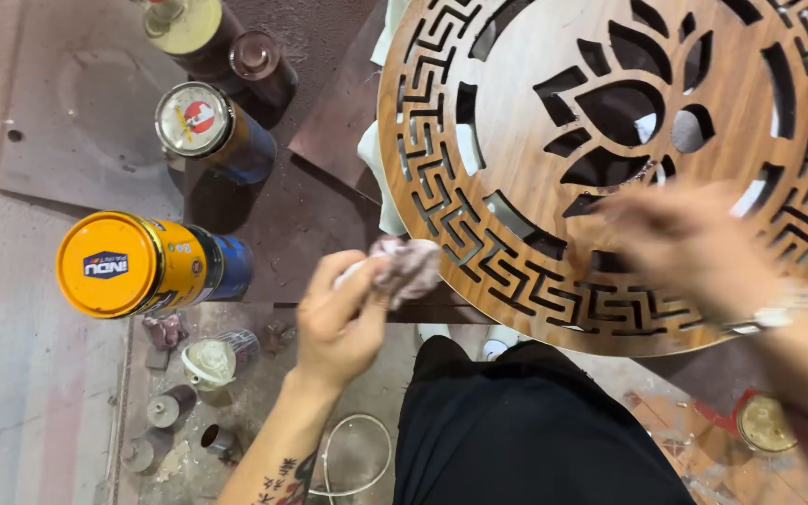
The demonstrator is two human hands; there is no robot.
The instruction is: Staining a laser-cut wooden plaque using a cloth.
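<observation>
Light was even and fairly bright, prob from overhead; shadows soft, darkest under the panel [610, 159] edge and beside the cans. Slight glare on the orange lid [108, 265] and the cap [195, 119] behind it. Right hand [694, 243] was badly motion-blurred, left hand [343, 318] w/ rag [409, 265] a bit soft. Panel cutouts stayed sharp. Wide-angle stretch showed at edges; cans leaned outward.

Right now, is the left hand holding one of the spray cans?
No. The left hand pinches a crumpled rag at the edge of the round carved wooden panel; the orange-capped spray can stands apart.
</observation>
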